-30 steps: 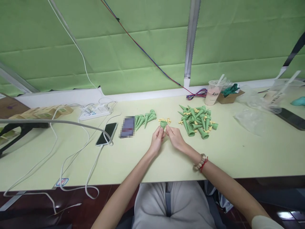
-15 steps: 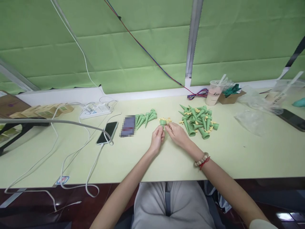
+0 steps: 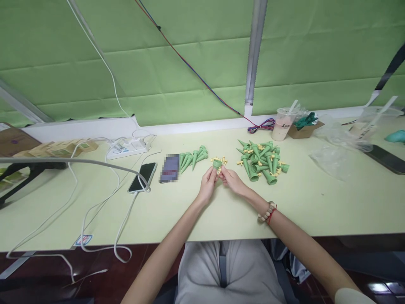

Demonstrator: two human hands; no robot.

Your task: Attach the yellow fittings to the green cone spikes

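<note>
My left hand (image 3: pixel 208 184) is closed around a green plastic watering spike (image 3: pixel 217 164), its wide open end facing up and away from me. Fingers of my right hand (image 3: pixel 232 180) pinch a small yellow valve (image 3: pixel 219 170) at the spike's side; whether it sits in the spike I cannot tell. Just beyond the hands lie a few loose yellow valves (image 3: pixel 224 160). To the right is a heap of green spikes (image 3: pixel 265 160) with yellow valves among them. On the left, several more spikes (image 3: pixel 193 158) lie in a row.
A phone (image 3: pixel 143 177) with a white cable and a dark blurred rectangle (image 3: pixel 170 168) lie left of the hands. A power strip (image 3: pixel 128 147) stands behind. At the back right are a drink cup (image 3: pixel 281 124), a small cardboard box (image 3: pixel 305 130), plastic bags (image 3: pixel 330 160) and another phone (image 3: pixel 387 158).
My right hand has turned slightly, with its fingers now lower beside the spike. The spike is tilted a little more, and the yellow valve shows more clearly.
</note>
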